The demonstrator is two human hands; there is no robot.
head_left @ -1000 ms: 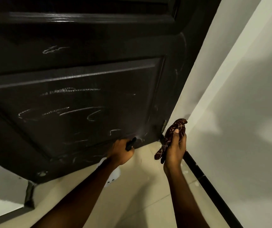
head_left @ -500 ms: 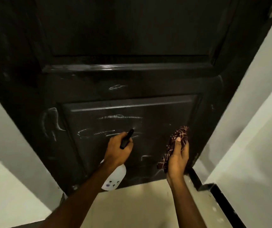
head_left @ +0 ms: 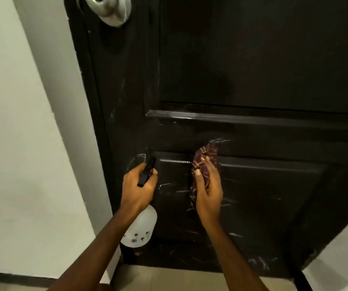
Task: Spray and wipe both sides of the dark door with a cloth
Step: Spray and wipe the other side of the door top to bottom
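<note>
The dark panelled door [head_left: 242,70] fills most of the view, with pale chalky scribbles across its lower panel. My left hand [head_left: 137,190] grips the black head of a white spray bottle [head_left: 140,229], which hangs below the hand near the door's left edge. My right hand [head_left: 207,192] holds a dark red patterned cloth [head_left: 205,158] against the top edge of the lower panel. The cloth's tail hangs down beside the palm.
A silver door knob [head_left: 110,9] sits at the upper left of the door. A pale wall [head_left: 21,122] runs along the left, another pale wall [head_left: 341,255] at the lower right. Beige floor tiles [head_left: 169,280] lie at the door's foot.
The view has swung up and left, bringing the knob into sight. My right hand has moved the cloth up onto the door's lower panel. My left hand has kept hold of the bottle.
</note>
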